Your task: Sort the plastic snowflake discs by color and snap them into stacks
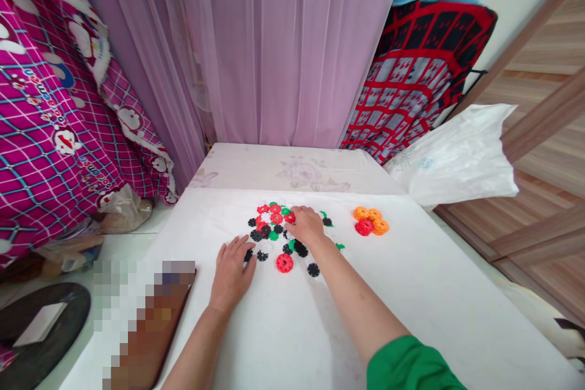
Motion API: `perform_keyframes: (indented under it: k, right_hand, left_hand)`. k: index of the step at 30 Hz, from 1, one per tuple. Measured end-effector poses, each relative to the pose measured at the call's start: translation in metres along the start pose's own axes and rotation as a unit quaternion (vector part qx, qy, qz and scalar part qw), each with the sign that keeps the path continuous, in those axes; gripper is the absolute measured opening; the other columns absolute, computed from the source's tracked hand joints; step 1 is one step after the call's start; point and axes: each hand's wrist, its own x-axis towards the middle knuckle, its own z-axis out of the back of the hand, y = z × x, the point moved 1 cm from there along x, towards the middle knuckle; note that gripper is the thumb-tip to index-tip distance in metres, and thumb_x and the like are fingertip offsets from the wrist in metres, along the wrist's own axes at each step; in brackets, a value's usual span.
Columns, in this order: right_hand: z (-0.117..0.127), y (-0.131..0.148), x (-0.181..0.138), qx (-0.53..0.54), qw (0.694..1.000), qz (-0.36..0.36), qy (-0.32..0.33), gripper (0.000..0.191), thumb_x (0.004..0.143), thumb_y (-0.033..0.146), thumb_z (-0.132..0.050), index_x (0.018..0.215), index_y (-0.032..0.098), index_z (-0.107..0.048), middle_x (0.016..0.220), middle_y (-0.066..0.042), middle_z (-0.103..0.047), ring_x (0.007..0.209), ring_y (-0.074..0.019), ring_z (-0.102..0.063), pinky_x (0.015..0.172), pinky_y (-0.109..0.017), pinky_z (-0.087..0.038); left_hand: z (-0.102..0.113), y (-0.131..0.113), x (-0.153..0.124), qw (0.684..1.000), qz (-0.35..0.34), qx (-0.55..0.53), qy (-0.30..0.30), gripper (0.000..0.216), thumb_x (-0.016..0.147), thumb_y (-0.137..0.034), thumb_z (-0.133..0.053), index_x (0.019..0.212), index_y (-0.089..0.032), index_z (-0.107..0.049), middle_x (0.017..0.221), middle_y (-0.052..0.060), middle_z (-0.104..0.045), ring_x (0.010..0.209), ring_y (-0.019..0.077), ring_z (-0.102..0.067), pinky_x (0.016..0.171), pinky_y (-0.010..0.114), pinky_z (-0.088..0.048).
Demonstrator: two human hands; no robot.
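A scatter of small flat snowflake-shaped plastic discs (274, 225) in red, black, green and white lies on the white table (411, 292). My right hand (307, 224) rests on the pile with fingers curled down, pinching at a red disc at its fingertips. My left hand (232, 271) lies flat on the table, fingers stretched out, fingertips beside a black disc. A larger red disc (284, 263) sits alone in front of the pile. To the right, a joined cluster of orange and red discs (370, 223) rests apart.
A white plastic bag (457, 158) lies at the table's right back corner. A pink curtain (274, 42) hangs behind. Patterned bedding (50, 109) is piled at left, a red-black blanket (420, 73) at right. A brown blurred object (150, 323) lies on the table's left edge.
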Motion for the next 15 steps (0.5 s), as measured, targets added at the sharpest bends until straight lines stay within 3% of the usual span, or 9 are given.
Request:
perform_keyframes:
  k: [9,15]
  right_hand:
    - [-0.002,0.0,0.003,0.011,1.0,-0.026,-0.012,0.031,0.083,0.032,-0.055,0.112,0.021,-0.063,0.107,-0.009,-0.069,0.102,-0.0234,-0.06,0.08,-0.031,-0.042]
    - [0.007,-0.012,-0.047,0.122,0.992,-0.027,-0.023,0.03,0.081,0.031,-0.059,0.109,0.022,-0.062,0.105,-0.005,-0.069,0.102,-0.021,-0.06,0.083,-0.029,-0.041]
  left_hand:
    - [-0.003,0.002,0.0,1.0,0.002,-0.005,-0.008,0.034,0.089,-0.03,-0.045,0.119,-0.023,-0.061,0.134,0.01,-0.061,0.132,0.0295,-0.049,0.111,0.059,-0.032]
    - [-0.003,0.001,0.001,1.0,0.006,-0.009,-0.005,0.035,0.09,-0.03,-0.044,0.119,-0.023,-0.061,0.134,0.01,-0.06,0.132,0.0291,-0.049,0.111,0.059,-0.032]
